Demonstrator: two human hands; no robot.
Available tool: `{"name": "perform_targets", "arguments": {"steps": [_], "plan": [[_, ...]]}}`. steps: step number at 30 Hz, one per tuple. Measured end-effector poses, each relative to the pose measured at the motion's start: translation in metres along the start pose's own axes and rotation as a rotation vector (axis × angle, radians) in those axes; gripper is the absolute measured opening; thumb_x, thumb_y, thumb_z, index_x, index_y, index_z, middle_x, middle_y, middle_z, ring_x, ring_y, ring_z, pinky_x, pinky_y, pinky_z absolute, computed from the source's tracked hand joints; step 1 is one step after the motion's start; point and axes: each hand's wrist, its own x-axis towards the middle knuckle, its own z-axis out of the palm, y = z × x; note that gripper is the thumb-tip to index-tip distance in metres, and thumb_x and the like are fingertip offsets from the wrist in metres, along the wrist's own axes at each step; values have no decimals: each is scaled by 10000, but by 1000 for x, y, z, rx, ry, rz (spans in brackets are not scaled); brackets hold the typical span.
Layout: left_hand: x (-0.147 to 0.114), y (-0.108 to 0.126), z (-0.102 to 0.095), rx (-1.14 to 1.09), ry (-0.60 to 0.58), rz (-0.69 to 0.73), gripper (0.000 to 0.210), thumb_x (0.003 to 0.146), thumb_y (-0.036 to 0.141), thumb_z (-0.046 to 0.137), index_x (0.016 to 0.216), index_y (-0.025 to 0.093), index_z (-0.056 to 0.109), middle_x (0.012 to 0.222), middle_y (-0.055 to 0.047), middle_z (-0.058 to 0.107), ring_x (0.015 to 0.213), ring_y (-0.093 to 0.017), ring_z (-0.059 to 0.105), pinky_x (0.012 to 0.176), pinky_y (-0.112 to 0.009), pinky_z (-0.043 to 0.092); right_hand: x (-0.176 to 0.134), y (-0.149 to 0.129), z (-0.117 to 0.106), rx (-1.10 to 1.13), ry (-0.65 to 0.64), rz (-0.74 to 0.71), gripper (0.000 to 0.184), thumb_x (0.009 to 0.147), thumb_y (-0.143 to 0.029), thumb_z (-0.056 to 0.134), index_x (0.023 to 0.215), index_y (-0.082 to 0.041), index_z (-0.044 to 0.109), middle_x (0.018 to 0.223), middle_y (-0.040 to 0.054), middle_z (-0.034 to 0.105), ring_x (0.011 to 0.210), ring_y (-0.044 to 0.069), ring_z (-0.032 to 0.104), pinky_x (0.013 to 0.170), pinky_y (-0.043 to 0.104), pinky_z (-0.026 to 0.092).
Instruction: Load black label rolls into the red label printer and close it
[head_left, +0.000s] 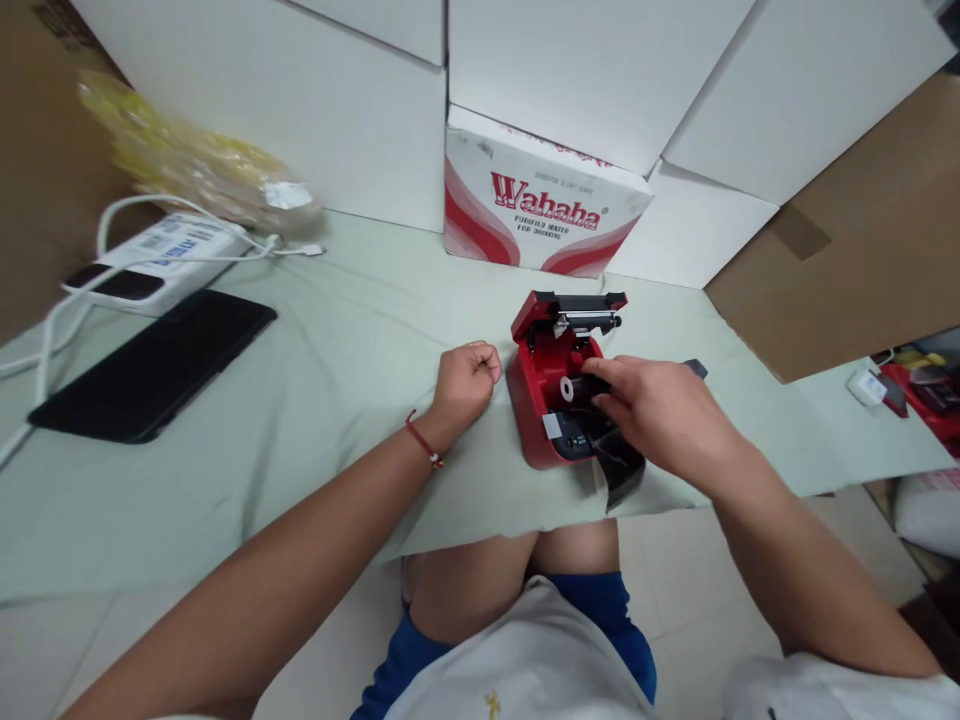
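Observation:
A small red label printer (530,425) stands on the cloth-covered table with its lid (534,313) raised. Inside it lies a black ribbon roll (577,390) with a pale core end facing left. My right hand (664,415) reaches in from the right, thumb and fingers closed around the roll's right part, which they partly hide. A loose length of black film (624,478) hangs from the printer's front toward the table edge. My left hand (466,382) rests curled in a loose fist just left of the printer, with nothing visible in it.
A black phone (157,365) and a white power bank (161,262) with white cables lie at the left, near a yellowish plastic bag (195,150). Behind the printer stands a Wahaha carton (544,205) against stacked white boxes (592,70). Brown cardboard (847,220) leans at the right.

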Motion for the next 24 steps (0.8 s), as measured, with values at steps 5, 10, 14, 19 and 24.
{"name": "perform_targets", "arguments": {"steps": [5, 10, 14, 19, 24], "plan": [[0, -1, 1, 12, -19, -30, 201, 551, 19, 395, 495, 186, 491, 562, 30, 506, 590, -123, 460, 617, -261, 330, 25, -23, 19, -160, -35, 82, 389, 965, -206, 490, 1311, -264, 659, 1115, 75, 770, 880, 271, 721, 602, 325, 348], [0, -3, 2, 17, -37, -5, 199, 552, 23, 398, 501, 189, 496, 566, 32, 517, 603, -127, 476, 630, -258, 349, 42, -20, 24, -166, -110, 91, 468, 950, -194, 476, 1383, -267, 634, 1005, 125, 778, 847, 298, 714, 639, 335, 385], [-1, -4, 1, 30, -42, 31, 192, 573, 37, 406, 510, 190, 504, 573, 26, 528, 617, -130, 494, 648, -258, 362, 54, -19, 28, -103, -104, 83, 444, 925, -182, 509, 1338, -240, 663, 1034, 147, 779, 888, 301, 715, 663, 341, 415], [-1, -7, 1, 41, -41, 63, 178, 580, 52, 415, 509, 189, 504, 565, 24, 531, 596, -125, 486, 630, -253, 356, 70, -17, 37, -72, -104, 59, 407, 896, -155, 537, 1262, -232, 699, 1067, 140, 784, 907, 288, 720, 684, 332, 437], [0, -7, 2, 38, -42, 41, 188, 576, 35, 416, 511, 188, 503, 568, 22, 529, 602, -128, 486, 633, -257, 359, 69, -12, 34, 15, -105, -14, 405, 927, -165, 539, 1310, -195, 665, 1147, 136, 774, 996, 284, 713, 778, 326, 469]]}}
